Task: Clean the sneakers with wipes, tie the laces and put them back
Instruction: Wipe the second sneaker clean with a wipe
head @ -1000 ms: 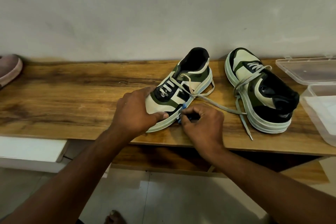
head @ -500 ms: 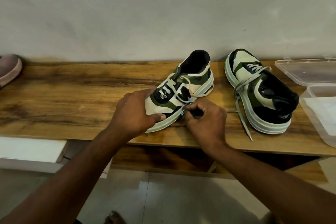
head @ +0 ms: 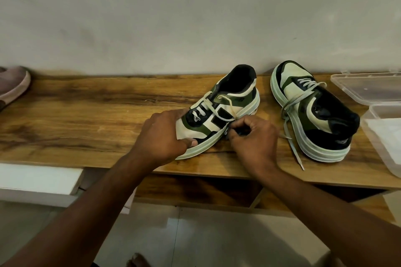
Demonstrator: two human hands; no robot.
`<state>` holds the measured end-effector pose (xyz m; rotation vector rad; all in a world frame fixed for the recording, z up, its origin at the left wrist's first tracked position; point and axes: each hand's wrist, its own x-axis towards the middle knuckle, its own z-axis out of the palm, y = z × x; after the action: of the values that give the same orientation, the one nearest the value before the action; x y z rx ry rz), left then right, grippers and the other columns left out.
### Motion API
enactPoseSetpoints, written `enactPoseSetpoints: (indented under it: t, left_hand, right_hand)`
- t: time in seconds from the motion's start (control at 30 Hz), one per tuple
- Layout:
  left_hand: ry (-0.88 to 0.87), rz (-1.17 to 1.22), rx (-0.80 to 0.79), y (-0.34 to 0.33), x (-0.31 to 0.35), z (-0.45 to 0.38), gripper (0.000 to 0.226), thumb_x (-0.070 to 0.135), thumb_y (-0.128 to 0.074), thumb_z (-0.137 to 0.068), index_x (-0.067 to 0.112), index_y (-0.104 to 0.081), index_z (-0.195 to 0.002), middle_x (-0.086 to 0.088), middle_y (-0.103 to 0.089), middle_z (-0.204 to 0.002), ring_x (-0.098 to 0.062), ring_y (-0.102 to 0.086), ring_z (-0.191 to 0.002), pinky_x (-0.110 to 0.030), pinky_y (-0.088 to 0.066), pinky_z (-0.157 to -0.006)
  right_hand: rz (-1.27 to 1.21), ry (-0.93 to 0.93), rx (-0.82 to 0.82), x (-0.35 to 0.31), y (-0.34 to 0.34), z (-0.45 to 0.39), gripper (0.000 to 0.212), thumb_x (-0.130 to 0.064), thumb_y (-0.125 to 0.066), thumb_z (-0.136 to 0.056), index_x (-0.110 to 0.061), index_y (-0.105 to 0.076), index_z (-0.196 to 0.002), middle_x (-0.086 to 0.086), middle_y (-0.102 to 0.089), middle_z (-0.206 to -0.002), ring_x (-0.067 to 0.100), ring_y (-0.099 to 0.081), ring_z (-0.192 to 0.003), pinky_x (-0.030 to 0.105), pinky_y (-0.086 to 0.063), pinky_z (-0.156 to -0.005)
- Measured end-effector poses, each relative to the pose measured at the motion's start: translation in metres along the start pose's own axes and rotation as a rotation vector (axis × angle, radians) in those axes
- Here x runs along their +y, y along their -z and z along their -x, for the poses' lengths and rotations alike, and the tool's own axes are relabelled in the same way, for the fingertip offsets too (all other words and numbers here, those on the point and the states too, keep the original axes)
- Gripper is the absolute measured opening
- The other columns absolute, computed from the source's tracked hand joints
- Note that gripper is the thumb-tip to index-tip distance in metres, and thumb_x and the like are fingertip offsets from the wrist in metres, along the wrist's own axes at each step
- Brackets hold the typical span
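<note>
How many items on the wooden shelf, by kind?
Green, black and cream sneakers: 2, one gripped by the left hand, one free
Pink shoe, cut off at the frame edge: 1
Clear plastic containers: 2
Total: 5

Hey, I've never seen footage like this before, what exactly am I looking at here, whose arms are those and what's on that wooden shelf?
There is no machine here. The picture comes from a wide-angle camera worn on a person's head, looking forward and down, so the two arms reaching in from the bottom are that person's own.

On the wooden shelf against the wall stand two green, black and cream sneakers. The left hand grips the toe of the near sneaker. The right hand, fingers curled, pinches something small against that shoe's side; it looks like the lace, but the fingers hide it. The other sneaker stands to the right, its laces loose. At the right edge is an open clear plastic box holding something white. A pinkish shoe peeks in at the left.
</note>
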<state>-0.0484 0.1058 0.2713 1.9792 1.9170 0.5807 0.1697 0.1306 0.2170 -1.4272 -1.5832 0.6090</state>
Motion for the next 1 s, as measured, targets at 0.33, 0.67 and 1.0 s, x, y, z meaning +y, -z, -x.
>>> enactPoseSetpoints:
  t: [0.33, 0.67, 1.0]
  left_hand:
    - [0.004, 0.006, 0.016, 0.002, 0.003, 0.000, 0.067, 0.039, -0.092, -0.071, 0.039, -0.066, -0.132, 0.016, -0.076, -0.111, -0.007, -0.069, -0.094, -0.028, -0.054, -0.082]
    - [0.052, 0.096, -0.105, 0.016, -0.006, -0.003, 0.077, 0.013, -0.092, -0.071, 0.034, -0.062, -0.139, 0.019, -0.069, -0.121, -0.005, -0.064, -0.111, -0.027, -0.052, -0.093]
    - [0.094, -0.166, -0.046, -0.001, 0.017, 0.009, 0.089, 0.020, -0.074, -0.081, 0.011, -0.034, -0.160, -0.007, -0.045, -0.156, -0.030, -0.037, -0.145, -0.044, -0.033, -0.117]
  right_hand:
    - [0.034, 0.276, -0.415, -0.044, -0.004, 0.049, 0.017, -0.008, -0.085, -0.075, -0.022, -0.078, -0.082, -0.011, -0.072, -0.086, 0.001, -0.064, -0.076, 0.025, -0.060, -0.071]
    - [0.205, 0.095, 0.030, -0.019, 0.036, -0.019, 0.026, -0.020, -0.088, -0.072, -0.024, -0.063, -0.071, -0.014, -0.061, -0.077, 0.003, -0.058, -0.070, 0.018, -0.046, -0.060]
    - [0.120, 0.312, -0.101, -0.009, 0.002, 0.018, 0.016, -0.009, -0.083, -0.077, -0.018, -0.071, -0.082, -0.010, -0.063, -0.088, 0.002, -0.058, -0.077, 0.019, -0.054, -0.066]
